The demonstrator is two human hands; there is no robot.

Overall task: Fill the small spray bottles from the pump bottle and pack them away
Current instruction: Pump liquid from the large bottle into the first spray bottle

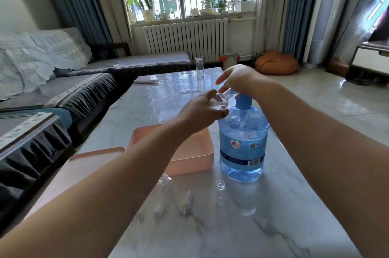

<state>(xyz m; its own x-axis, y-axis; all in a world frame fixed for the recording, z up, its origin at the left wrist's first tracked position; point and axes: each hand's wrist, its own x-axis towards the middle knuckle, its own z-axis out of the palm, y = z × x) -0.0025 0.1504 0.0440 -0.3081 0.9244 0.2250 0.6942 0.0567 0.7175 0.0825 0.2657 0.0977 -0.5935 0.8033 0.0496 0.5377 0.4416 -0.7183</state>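
Holding a small clear spray bottle up by the spout, the left hand had its fingers curled round the bottle, with the thumb under it. It was held there, I think, so the water would go right into its open neck and not on the surface.

The right hand sat on top of the blue pump of the big water bottle. Its fingers bent down over the pump top, and one finger stuck out straight over the small bottle. I could not tell how hard it was pressing. A hand goes on top like that to push the pump down.

The big bottle stood right under the right fingers, so it stayed steady while being pumped.

Below the left fingers, close to the big bottle, was a pink box, with a flat pink lid beside it. The box was open, likely so the filled bottles could go in.

Closer to the person than both hands, another clear spray bottle lay on the surface, and one more stood with its neck open. Some small clear parts lay between them; they were too blurry to name. These looked like they were waiting for their turn.

Far past the fingers stood a tall glass.
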